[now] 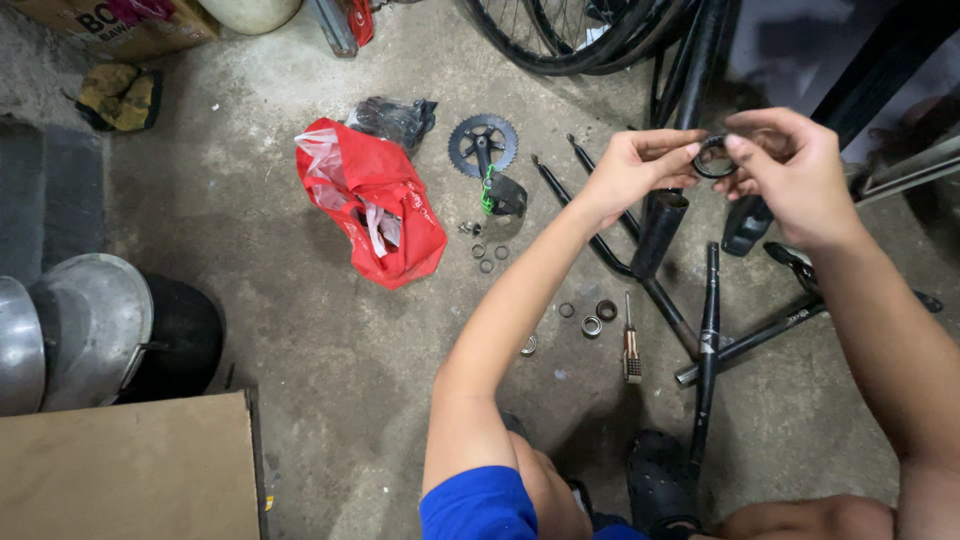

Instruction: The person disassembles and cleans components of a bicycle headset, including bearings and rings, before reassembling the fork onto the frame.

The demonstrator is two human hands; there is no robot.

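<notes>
Both my hands are raised over a black bicycle frame [665,225] lying on the concrete floor. My left hand [635,170] and my right hand [790,170] together pinch a small black ring-shaped part [714,157] between their fingertips. Just below the ring stands the open end of a black frame tube [660,232]. On the floor near my left forearm lie small metal rings [592,324] and a screwdriver [631,345]. A black chainring with crank and pedal [487,160] lies further left.
A red plastic bag [375,200] and a black bag [395,118] lie on the floor at the left. A bicycle wheel [560,35] stands at the top. Metal pots [80,330] and a cardboard box [125,470] are at the lower left. My black shoe [660,480] is near the frame.
</notes>
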